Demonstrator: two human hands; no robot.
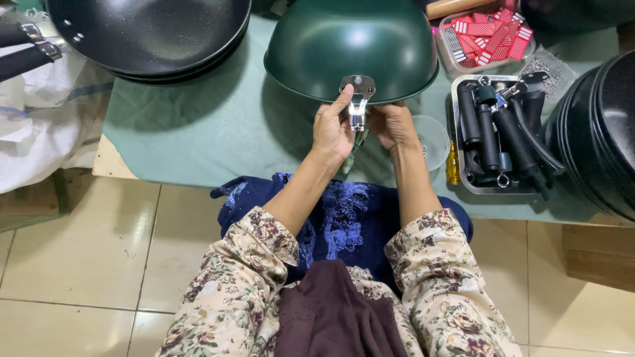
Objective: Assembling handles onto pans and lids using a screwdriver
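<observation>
Holding the metal bracket on the green pan, my left hand curls partly closed, thumb up against the plate; my right hand is curled beside the bracket's stem, though I cannot tell what it pinches. The pan sits upturned at twelve o'clock on the worktop. I judge the bowl could rock or slide on its rim if I press unevenly, throwing the bracket askew. At three o'clock lies a tray of black handles; at ten, stacked dark pans.
</observation>
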